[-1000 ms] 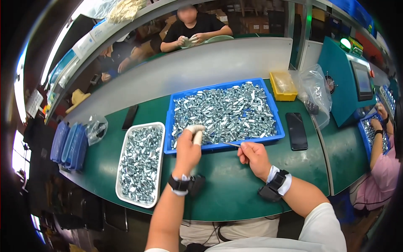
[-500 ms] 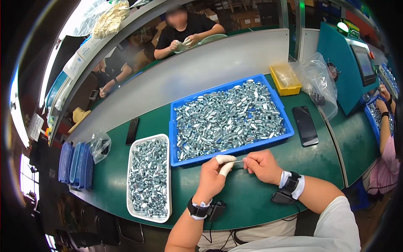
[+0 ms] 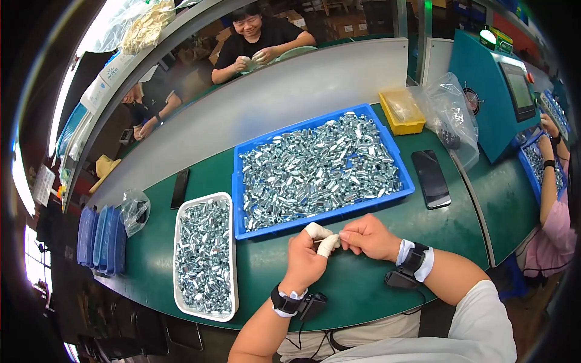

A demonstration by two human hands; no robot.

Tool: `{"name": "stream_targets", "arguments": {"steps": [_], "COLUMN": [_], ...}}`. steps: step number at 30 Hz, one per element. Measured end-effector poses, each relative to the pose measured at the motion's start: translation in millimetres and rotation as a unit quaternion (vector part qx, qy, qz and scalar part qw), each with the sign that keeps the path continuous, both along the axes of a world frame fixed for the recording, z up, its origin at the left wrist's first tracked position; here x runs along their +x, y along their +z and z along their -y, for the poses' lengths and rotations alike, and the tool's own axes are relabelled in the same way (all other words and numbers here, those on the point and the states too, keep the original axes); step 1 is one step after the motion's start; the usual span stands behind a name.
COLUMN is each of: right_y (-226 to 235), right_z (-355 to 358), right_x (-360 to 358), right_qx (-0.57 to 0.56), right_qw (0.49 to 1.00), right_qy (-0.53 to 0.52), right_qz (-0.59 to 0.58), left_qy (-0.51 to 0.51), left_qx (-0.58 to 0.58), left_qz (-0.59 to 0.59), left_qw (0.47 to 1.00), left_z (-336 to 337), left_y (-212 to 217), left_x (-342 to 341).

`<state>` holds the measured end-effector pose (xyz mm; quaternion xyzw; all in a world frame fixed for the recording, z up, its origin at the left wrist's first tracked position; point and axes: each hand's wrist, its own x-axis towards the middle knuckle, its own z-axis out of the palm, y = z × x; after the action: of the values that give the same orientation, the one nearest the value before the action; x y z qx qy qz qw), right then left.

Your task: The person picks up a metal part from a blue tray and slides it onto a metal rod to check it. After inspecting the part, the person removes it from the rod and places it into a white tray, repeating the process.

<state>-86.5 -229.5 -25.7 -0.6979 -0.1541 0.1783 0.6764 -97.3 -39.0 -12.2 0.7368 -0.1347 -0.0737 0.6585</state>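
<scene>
My left hand [image 3: 305, 257], with pale finger cots on its thumb and forefinger, is closed in a pinch; what lies inside is too small and hidden to make out. Against those fingertips, my right hand [image 3: 374, 238] pinches a thin metal rod, now almost covered by the fingers. Both hands are just in front of a blue tray [image 3: 238, 206] heaped with small shiny metal sleeves [image 3: 321, 172]. A white tray [image 3: 232, 266] of similar metal parts [image 3: 203, 257] stands left of my left hand.
Phones lie on the green table right [image 3: 431, 179] and left [image 3: 180, 189] of the blue tray. A yellow bin [image 3: 404, 126], a plastic bag [image 3: 451, 115] and a teal machine [image 3: 484, 85] stand at the back right. Blue bins [image 3: 109, 242] stand far left. Co-workers sit beyond the partition [image 3: 290, 91] and at right.
My hands have come together, and the rod that showed between them is now mostly hidden. The whole view has shifted slightly.
</scene>
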Motion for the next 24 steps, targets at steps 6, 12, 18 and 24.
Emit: {"name": "stream_targets", "arguments": {"steps": [6, 12, 18, 24], "right_y": [-6.4, -5.5, -13.9, -12.4], "right_z": [-5.1, -13.5, -15.1, -9.6], "right_x": [3.2, 0.2, 0.5, 3.5], "right_qx": [0.029, -0.006, 0.014, 0.069], "right_qw": [0.999, 0.995, 0.989, 0.989], "right_qy": [-0.03, -0.069, -0.122, -0.129], "right_qz": [-0.021, 0.077, 0.081, 0.007], "left_qy": [0.03, 0.03, 0.209, 0.467], "left_qx": [-0.044, -0.052, -0.081, -0.081], "left_qz": [-0.012, -0.049, -0.121, 0.071], "left_qw": [0.999, 0.997, 0.967, 0.878], "left_z": [2.0, -11.0, -45.9, -120.5], "left_y": [-2.3, 8.5, 15.8, 26.6], "left_x": [7.1, 9.8, 23.3, 32.5]}}
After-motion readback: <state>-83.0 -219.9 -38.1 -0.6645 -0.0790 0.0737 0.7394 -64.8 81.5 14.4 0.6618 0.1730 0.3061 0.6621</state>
